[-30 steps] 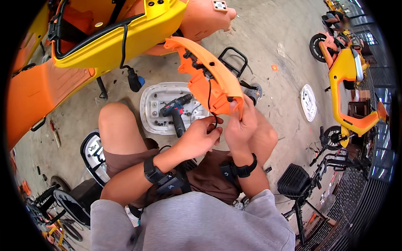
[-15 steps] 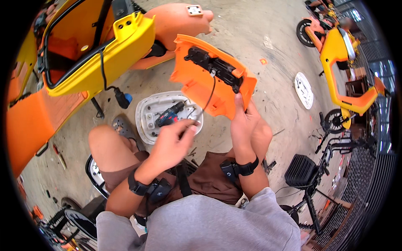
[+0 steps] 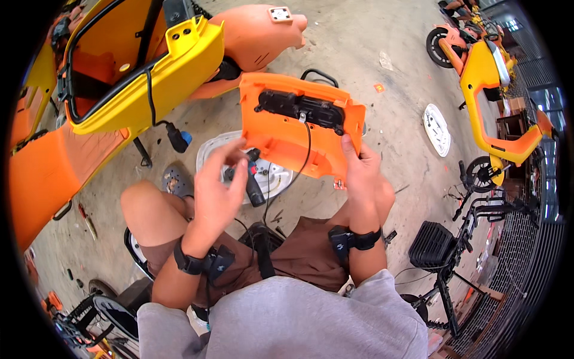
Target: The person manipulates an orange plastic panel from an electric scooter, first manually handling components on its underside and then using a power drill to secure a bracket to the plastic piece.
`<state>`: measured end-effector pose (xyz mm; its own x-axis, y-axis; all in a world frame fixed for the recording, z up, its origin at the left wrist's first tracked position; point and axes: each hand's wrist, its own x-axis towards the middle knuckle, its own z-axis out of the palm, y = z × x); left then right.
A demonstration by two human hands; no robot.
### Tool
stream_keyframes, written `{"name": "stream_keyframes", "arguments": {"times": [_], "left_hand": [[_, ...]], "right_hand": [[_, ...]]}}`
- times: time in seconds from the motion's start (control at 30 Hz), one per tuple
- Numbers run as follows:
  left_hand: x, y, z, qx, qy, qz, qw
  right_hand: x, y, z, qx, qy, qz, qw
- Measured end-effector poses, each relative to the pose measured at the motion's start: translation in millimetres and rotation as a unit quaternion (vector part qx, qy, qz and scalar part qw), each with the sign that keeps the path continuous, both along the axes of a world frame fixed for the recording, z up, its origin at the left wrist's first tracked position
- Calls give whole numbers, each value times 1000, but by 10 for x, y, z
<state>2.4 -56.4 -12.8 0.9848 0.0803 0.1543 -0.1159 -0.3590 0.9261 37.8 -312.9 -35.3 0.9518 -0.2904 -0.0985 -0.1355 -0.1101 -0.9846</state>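
Observation:
My right hand (image 3: 363, 170) grips the lower right corner of an orange plastic panel (image 3: 278, 136), thumb on its inner face. A black lamp-like unit (image 3: 302, 109) is fixed across the upper part of that face, and a thin black cable (image 3: 309, 149) hangs from its middle down toward my lap. My left hand (image 3: 218, 185) is beside the panel's lower left edge, thumb and fingers apart, holding nothing visible. Behind it a cordless drill (image 3: 256, 190) lies on a white plastic shell (image 3: 209, 146) on the floor, partly hidden by the hand and the panel.
A yellow and orange scooter body (image 3: 179, 66) stands at the left, a cable with a black connector (image 3: 176, 139) hanging from it. Another scooter (image 3: 478, 102), a second white shell (image 3: 437, 130) and a black frame with a basket (image 3: 431, 245) are at the right. A screwdriver (image 3: 87, 221) lies left.
The panel has turned more level, its inner face now facing me more, and its upper left corner has dropped. My left hand has moved up and left to the panel's edge, fingers spreading.

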Motion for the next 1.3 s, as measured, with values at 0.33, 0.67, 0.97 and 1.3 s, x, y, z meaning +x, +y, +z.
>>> {"name": "stream_keyframes", "arguments": {"times": [0.33, 0.67, 0.97, 1.3], "left_hand": [[16, 312, 121, 146, 21, -185, 972], [-67, 375, 124, 59, 191, -114, 973], [-130, 466, 27, 42, 110, 49, 992], [-148, 478, -36, -52, 65, 140, 987]], "right_hand": [[-96, 44, 216, -149, -89, 393, 903], [14, 367, -151, -44, -110, 183, 976], [-62, 330, -322, -23, 97, 371, 923], [-172, 620, -314, -51, 76, 495, 864]]}}
